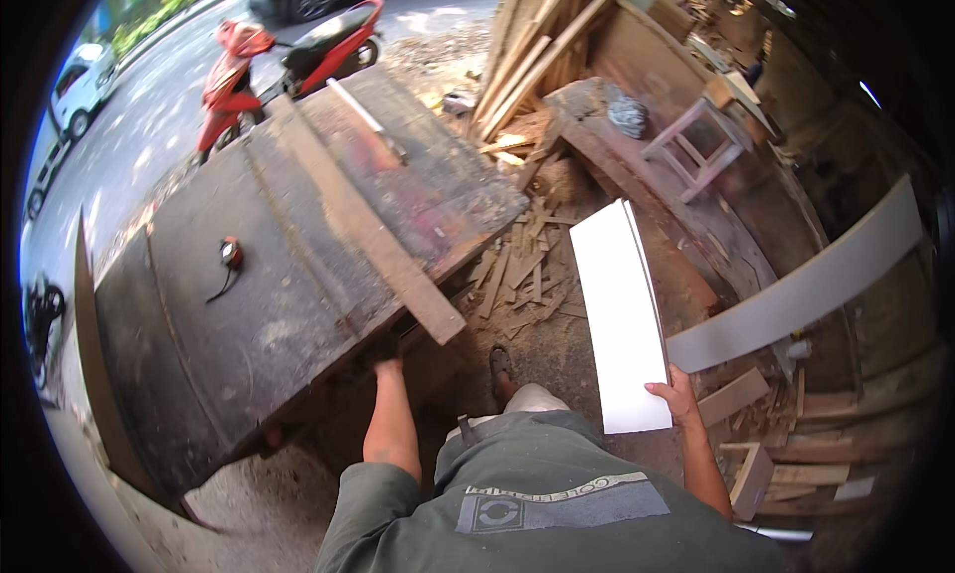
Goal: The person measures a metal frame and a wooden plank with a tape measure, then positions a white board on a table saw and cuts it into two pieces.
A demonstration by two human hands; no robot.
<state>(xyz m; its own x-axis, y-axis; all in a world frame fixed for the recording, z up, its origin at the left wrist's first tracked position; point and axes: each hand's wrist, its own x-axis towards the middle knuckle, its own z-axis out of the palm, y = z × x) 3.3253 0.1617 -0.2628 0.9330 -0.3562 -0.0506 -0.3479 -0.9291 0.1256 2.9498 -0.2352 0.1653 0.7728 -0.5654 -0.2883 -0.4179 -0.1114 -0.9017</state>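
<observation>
My right hand (677, 394) is closed on the edge of white panels (622, 319), with the thumb across the top face. They seem to be at least two, stacked, and are held out to the right of the table. My left hand (386, 354) reaches in at the near edge of the dark worktable (269, 324); its fingers are lost in the shadow there. On that tabletop lie an orange and black tape measure (231, 253), a long wooden plank (363, 225) that juts past the near edge, and a thin white strip (360, 110).
Wood offcuts (522, 265) litter the ground between the table and a low bench (696, 215) carrying a small wooden frame (701, 150). A long pale board (806, 289) slants at the right. Tall planks (527, 71) lean behind; a red motorbike (234, 76) stands beyond the table.
</observation>
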